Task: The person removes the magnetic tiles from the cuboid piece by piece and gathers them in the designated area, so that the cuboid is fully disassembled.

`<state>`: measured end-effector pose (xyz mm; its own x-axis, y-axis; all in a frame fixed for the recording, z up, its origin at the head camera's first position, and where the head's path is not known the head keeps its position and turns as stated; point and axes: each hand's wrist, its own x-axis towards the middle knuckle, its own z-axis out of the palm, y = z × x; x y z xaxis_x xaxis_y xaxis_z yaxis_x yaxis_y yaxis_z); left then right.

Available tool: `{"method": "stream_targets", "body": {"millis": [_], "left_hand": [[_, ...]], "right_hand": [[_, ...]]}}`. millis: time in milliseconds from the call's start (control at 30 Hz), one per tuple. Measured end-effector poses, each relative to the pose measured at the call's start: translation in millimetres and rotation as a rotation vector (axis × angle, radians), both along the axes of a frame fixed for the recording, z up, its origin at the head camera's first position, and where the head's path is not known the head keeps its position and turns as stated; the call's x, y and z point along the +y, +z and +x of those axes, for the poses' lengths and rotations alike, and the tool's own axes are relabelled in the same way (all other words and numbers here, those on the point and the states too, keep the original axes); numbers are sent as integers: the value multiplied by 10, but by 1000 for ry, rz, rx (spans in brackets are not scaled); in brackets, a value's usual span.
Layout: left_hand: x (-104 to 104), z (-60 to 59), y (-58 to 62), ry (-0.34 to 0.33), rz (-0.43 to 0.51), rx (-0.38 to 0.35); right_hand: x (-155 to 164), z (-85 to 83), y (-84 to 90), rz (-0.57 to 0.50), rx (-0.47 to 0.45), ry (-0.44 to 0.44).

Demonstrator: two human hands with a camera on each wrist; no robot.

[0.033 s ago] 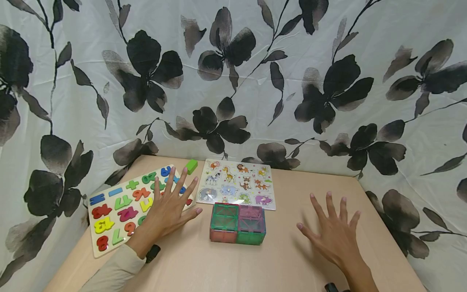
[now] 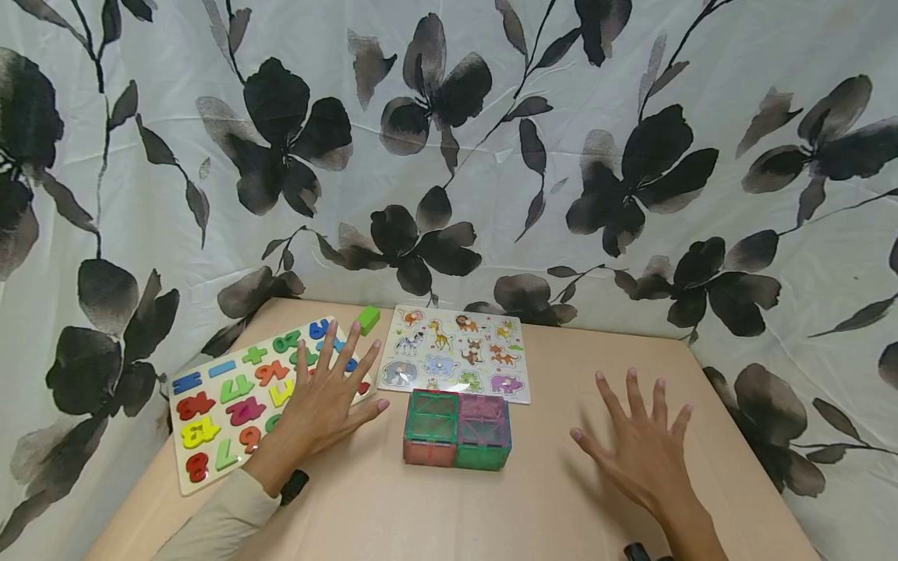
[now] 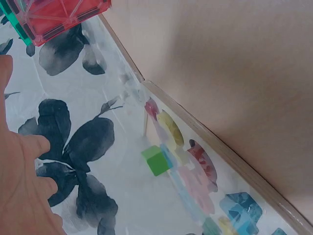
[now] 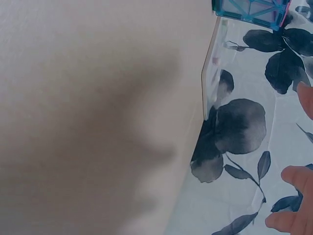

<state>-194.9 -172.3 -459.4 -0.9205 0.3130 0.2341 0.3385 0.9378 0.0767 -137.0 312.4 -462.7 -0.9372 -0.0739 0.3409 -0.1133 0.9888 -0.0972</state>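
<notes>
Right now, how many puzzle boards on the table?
2. Number board at the left, partly under the left hand; animal board at the back centre, behind the tile box. None seem hidden.

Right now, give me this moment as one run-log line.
left hand: open, over number puzzle | right hand: open, above table | tile box: between hands, untouched

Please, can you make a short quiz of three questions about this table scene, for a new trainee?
1. True or false: the left hand grips the tile box.
2. Which board does the left hand overlap? A) number puzzle B) animal puzzle
3. What small thing lies between the far ends of the two puzzles?

Key
1. False: both the left hand and the right hand are spread flat and hold nothing.
2. A
3. A green block.
</notes>
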Motion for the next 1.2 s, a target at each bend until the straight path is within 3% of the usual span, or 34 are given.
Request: {"method": "stream_targets", "body": {"millis": [300, 467, 633, 867, 1033, 1200], "left_hand": [[39, 16, -16, -41, 59, 16], [139, 84, -33, -85, 164, -28], [303, 190, -84, -149, 344, -128], [492, 244, -256, -254, 696, -301], [571, 246, -357, -302, 905, -446], [605, 240, -422, -363, 1033, -517]], "right_hand": [[-98, -5, -20, -64, -30, 12], [-301, 0, -24, -216, -92, 83], [-509, 4, -125, -417, -141, 214], [-702, -13, -270, -607, -318, 302], [-778, -41, -319, -696, -378, 351], [-805, -65, -362, -753, -429, 369]]}}
